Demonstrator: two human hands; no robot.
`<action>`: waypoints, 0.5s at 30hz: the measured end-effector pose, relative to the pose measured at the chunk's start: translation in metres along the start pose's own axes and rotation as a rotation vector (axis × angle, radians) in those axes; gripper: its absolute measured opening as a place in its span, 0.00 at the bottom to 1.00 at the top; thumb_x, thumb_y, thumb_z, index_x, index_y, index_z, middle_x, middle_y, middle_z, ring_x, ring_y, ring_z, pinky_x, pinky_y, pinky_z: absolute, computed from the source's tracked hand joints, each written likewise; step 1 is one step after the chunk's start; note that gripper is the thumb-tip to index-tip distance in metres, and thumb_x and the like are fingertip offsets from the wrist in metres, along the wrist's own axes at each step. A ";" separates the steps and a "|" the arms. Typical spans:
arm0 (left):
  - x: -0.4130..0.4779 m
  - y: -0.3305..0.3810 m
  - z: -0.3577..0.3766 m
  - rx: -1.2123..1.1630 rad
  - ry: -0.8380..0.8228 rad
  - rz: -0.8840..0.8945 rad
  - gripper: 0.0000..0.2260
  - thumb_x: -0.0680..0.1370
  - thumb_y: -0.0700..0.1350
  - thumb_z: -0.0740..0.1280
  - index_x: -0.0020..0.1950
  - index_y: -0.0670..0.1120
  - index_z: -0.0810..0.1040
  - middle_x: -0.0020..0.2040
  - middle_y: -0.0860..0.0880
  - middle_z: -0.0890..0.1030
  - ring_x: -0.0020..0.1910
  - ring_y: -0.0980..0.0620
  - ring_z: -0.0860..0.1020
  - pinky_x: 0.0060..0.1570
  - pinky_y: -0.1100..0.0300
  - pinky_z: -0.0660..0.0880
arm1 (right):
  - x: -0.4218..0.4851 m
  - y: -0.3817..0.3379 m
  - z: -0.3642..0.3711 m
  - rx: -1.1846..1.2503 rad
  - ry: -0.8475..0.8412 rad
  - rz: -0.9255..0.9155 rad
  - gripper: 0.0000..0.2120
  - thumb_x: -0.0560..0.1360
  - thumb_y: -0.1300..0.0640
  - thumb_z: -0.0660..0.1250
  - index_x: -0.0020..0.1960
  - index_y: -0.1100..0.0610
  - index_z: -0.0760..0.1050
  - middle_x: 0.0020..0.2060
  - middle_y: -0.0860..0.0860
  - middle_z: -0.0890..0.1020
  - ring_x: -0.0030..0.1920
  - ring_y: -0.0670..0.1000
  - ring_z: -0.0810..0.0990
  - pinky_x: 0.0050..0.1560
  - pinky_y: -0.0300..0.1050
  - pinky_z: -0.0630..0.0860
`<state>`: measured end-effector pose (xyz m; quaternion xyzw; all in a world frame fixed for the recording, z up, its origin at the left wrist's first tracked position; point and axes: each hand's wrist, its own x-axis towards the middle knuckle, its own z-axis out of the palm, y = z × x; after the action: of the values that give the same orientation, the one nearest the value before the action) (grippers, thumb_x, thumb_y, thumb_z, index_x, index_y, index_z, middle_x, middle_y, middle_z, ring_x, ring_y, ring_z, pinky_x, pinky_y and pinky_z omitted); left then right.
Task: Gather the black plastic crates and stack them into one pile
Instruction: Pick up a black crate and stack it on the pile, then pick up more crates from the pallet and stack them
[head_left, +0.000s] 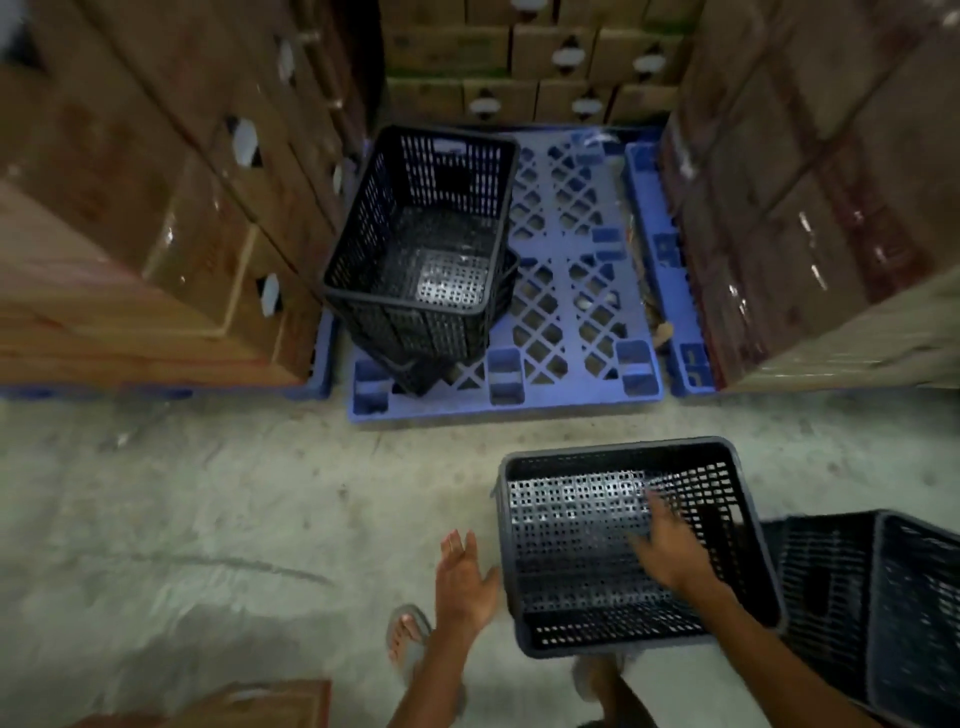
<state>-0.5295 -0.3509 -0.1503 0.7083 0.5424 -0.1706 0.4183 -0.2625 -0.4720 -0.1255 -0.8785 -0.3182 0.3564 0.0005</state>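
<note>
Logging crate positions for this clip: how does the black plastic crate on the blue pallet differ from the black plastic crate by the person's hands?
The black plastic crate on the blue pallet tops a nested pile beside cardboard boxes; the black plastic crate by the hands is single, over the concrete floor. No hand is near the first; the right hand reaches over the second. Both are perforated and empty.

Nested black crates (421, 249) tilted on pallet, two crates (623, 545) (883, 597) on floor
</note>
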 end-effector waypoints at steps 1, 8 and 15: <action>-0.008 -0.012 -0.013 0.001 -0.011 0.014 0.32 0.81 0.52 0.59 0.81 0.45 0.52 0.82 0.42 0.48 0.81 0.45 0.46 0.77 0.58 0.49 | -0.014 -0.028 0.008 0.061 0.010 -0.006 0.38 0.78 0.50 0.65 0.80 0.58 0.49 0.68 0.62 0.74 0.63 0.61 0.77 0.61 0.50 0.75; -0.047 -0.099 -0.151 0.156 0.064 0.064 0.31 0.81 0.51 0.58 0.81 0.45 0.50 0.81 0.42 0.49 0.81 0.46 0.48 0.77 0.55 0.53 | -0.092 -0.195 0.062 0.057 0.045 -0.175 0.37 0.78 0.48 0.62 0.80 0.59 0.50 0.77 0.57 0.61 0.77 0.57 0.60 0.76 0.46 0.57; -0.028 -0.096 -0.262 -0.121 0.219 0.084 0.30 0.81 0.47 0.62 0.80 0.44 0.55 0.81 0.44 0.53 0.81 0.47 0.52 0.76 0.58 0.51 | -0.079 -0.285 0.025 0.038 0.071 -0.301 0.37 0.78 0.49 0.63 0.80 0.57 0.50 0.79 0.57 0.57 0.79 0.57 0.55 0.77 0.46 0.55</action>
<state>-0.6827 -0.1586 -0.0151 0.7183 0.5640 -0.0413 0.4053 -0.4810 -0.2944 -0.0299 -0.8326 -0.4393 0.3272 0.0819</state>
